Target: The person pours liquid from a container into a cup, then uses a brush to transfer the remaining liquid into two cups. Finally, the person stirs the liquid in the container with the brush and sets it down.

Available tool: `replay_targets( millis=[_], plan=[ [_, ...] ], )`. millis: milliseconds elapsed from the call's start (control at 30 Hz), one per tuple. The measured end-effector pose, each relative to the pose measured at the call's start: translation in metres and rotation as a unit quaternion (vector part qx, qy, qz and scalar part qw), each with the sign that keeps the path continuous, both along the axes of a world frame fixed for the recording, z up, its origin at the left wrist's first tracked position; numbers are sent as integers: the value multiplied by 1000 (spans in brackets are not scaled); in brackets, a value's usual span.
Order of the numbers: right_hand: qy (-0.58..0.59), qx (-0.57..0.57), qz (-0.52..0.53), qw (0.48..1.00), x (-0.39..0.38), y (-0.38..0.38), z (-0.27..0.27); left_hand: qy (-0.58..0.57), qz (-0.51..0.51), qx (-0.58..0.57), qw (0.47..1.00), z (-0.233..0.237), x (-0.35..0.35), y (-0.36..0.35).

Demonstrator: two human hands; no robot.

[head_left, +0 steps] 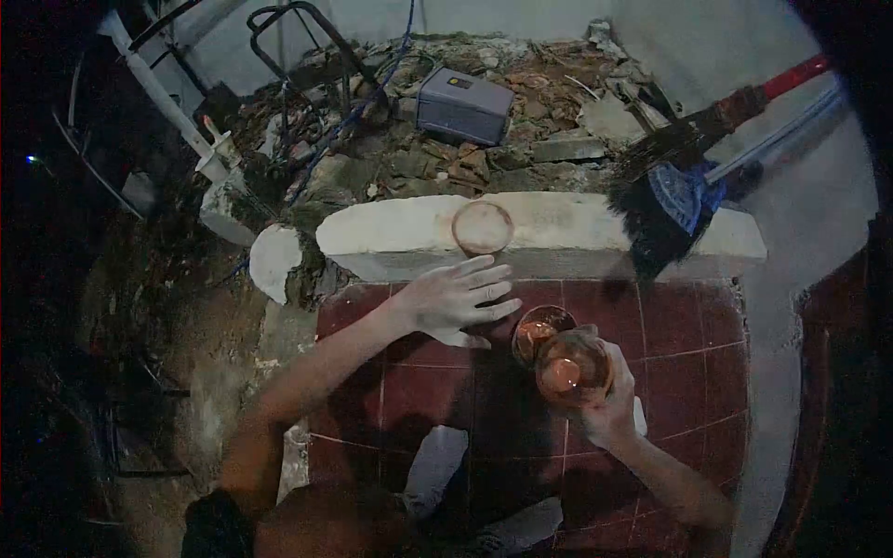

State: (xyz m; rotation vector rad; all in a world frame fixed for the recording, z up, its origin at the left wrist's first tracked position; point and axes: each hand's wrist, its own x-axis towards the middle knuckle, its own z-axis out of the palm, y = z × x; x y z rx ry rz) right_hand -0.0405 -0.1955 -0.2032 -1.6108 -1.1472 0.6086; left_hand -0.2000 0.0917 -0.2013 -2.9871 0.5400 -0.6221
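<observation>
Fingers spread and holding nothing, my left hand [462, 299] hovers over the red tiles, just below a round clear dish or lid [482, 228] on the white ledge. My right hand [609, 395] is wrapped round a clear, orange-tinted glass vessel [569, 374], seen from above. Right beside that vessel, up and to its left, is a second round glass vessel [541, 330] with something orange inside. Whether the two vessels touch cannot be made out.
The white ledge [577, 223] borders the red tiled floor [423, 391]. Beyond it lie rubble and a grey box [464, 107]. A blue broom [684, 200] and a red-handled brush [726, 116] lean at the right. A bent metal frame [312, 37] stands behind.
</observation>
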Motion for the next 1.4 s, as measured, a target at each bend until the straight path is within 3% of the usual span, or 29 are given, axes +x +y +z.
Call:
replay_targets(
  millis=[100,167,200,233,267,300,367,400,467,533,600,633,667,733,833,867,900,933,1000,1067,1100,1133,1200,1267,1333,1400],
  plan=[
    [-33,-20,-16,999,5,-12,-3,30,-24,18,999,-8,13,4],
    [-41,-14,-23,999,8,-18,-8,56,-5,-83,995,-11,22,16],
    [-47,-9,-26,998,9,-21,-9,-14,27,-264,964,-15,24,24],
    [-47,-13,-30,998,9,-25,-7,-81,58,-435,895,-20,26,34],
    [-57,-4,-28,998,11,-25,-4,-197,65,-586,784,-30,29,51],
    [-69,4,-26,997,12,-26,1,-303,71,-709,633,-39,30,70],
    [-68,6,-28,997,12,-24,13,-354,49,-793,494,-41,18,105],
    [-66,10,-26,997,12,-21,19,-352,47,-793,495,-53,11,120],
    [-68,13,-25,997,14,-19,30,-299,-71,-866,396,-72,0,140],
    [-71,19,-25,997,15,-16,31,-273,-96,-870,399,-82,-6,149],
    [-65,15,-48,997,14,-16,28,-211,-75,-848,481,-83,-9,144],
    [-65,13,-48,997,14,-15,26,-245,-4,-832,498,-85,-4,136],
    [-63,11,-45,997,13,-15,24,-247,-2,-833,496,-89,2,129],
    [-59,7,-36,998,10,-13,19,-304,109,-713,623,-96,6,116],
    [-27,6,-35,999,4,-9,14,-351,136,-704,602,-123,-28,65],
    [-62,-2,-36,997,4,-9,14,-295,241,-614,691,-128,-52,40],
    [-95,-13,-39,995,5,-7,14,-260,262,-591,717,-176,-77,38],
    [-94,-14,-38,995,6,-5,14,-266,215,-713,612,-174,-89,-1],
    [-93,13,-31,995,4,0,15,-219,255,-702,628,-184,-120,-30],
    [-67,10,-21,998,4,9,17,-147,298,-485,809,-169,-142,-40],
    [-43,10,-16,999,4,14,18,-152,289,-440,836,-169,-148,-33],
    [-41,10,-11,999,4,21,17,-153,294,-439,835,-167,-148,-25],
    [-63,31,-3,998,4,33,14,-168,391,-287,858,-139,-138,-7],
    [-65,32,11,997,3,46,16,-129,505,-217,825,-120,-120,15],
    [-68,33,23,997,1,54,18,-136,538,-134,821,-90,-95,34],
    [-40,14,18,999,2,60,20,-109,551,-130,817,-85,-81,47]
  ],
)
